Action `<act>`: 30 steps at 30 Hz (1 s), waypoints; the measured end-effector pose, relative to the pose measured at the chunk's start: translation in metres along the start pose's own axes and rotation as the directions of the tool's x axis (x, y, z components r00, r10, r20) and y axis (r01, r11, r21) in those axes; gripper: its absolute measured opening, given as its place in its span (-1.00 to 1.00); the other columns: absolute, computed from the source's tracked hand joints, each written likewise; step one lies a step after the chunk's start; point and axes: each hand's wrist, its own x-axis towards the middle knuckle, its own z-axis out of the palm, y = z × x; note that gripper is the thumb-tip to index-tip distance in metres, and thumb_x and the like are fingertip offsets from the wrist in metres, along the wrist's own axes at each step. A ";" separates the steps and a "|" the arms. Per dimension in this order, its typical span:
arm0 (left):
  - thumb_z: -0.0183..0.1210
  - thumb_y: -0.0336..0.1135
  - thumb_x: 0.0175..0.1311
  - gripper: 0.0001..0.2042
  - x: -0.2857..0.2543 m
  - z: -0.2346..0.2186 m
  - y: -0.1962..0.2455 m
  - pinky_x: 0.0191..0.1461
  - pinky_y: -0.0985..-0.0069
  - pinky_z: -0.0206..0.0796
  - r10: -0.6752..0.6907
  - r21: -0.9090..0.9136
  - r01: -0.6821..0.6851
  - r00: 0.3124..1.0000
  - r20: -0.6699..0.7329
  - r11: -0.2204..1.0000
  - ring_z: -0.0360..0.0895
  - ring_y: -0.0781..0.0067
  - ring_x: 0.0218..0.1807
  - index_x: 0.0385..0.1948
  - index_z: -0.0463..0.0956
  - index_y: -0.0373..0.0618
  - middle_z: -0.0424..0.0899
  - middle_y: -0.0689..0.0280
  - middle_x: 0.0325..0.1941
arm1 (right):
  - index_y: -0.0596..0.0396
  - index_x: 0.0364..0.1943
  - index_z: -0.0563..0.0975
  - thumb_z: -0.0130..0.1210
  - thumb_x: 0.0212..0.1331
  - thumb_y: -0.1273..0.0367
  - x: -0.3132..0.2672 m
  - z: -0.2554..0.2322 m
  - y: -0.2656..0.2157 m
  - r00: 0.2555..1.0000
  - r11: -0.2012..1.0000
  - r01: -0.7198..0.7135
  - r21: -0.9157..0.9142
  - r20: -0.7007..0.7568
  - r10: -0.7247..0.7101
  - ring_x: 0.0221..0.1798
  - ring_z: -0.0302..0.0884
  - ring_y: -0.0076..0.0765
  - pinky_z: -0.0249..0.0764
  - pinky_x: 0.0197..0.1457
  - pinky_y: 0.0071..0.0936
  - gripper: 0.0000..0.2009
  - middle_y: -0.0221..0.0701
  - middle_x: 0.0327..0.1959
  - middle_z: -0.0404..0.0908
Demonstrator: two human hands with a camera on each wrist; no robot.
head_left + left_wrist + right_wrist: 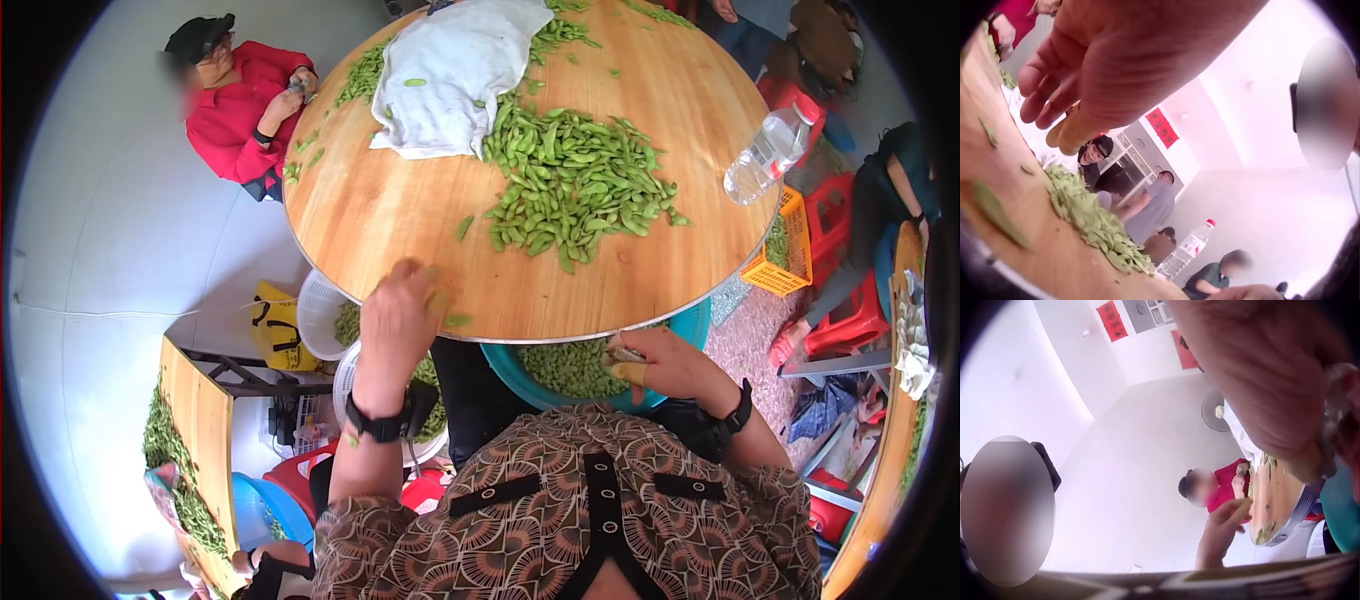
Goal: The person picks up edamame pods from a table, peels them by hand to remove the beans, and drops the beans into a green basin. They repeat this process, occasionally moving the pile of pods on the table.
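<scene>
My left hand (395,320) is at the near table edge, blurred in the head view. In the left wrist view its fingers (1041,106) are loosely bent with nothing visible between them, and one digit wears a yellow cover. A green pod (457,321) lies on the wood beside it. My right hand (670,362) hangs over a teal basin (500,368) of shelled green beans (565,370), fingers curled and the yellow-covered thumb near them. Something whitish shows at its fingertips; I cannot tell what it holds. A heap of soybean pods (580,185) covers the table's middle.
A white cloth (450,80) and a water bottle (770,155) sit on the round wooden table (380,220). White baskets (318,315) stand below its left edge, a yellow crate (795,240) at the right. A person in red (240,110) sits across on the left.
</scene>
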 end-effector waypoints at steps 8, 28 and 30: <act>0.13 -0.45 0.11 -0.87 0.104 0.060 0.016 -0.18 0.19 0.40 0.128 -0.229 -0.145 0.988 -0.089 0.962 0.54 -0.11 -0.23 -0.33 0.50 -0.29 0.59 -0.05 -0.32 | 0.13 -0.10 0.52 -0.02 0.28 0.31 0.006 0.005 -0.022 0.988 0.977 -0.154 0.150 0.024 0.152 -0.67 0.43 -0.60 0.34 -0.54 -0.61 -0.77 -0.47 -0.48 0.55; 0.07 -0.53 0.32 -0.85 0.001 0.066 0.101 -0.27 0.67 0.38 0.100 -0.983 0.097 0.992 0.082 -0.156 0.48 0.66 -0.36 -0.12 0.41 -0.16 0.56 0.35 -0.26 | 0.06 -0.07 0.37 -0.14 0.40 0.32 0.033 0.019 -0.025 0.971 0.693 0.204 0.692 -0.232 -0.054 -0.68 0.32 -0.68 0.09 -0.70 -0.73 -0.84 -0.46 -0.46 0.52; 0.07 -0.55 0.32 -0.84 -0.002 0.083 0.102 -0.30 0.67 0.37 0.124 -0.972 0.076 0.991 0.049 -0.224 0.48 0.65 -0.36 -0.11 0.43 -0.15 0.56 0.37 -0.28 | 0.07 -0.06 0.37 -0.15 0.41 0.32 0.034 0.025 -0.025 0.953 0.665 0.255 0.702 -0.299 -0.049 -0.68 0.30 -0.69 0.09 -0.70 -0.73 -0.83 -0.46 -0.45 0.51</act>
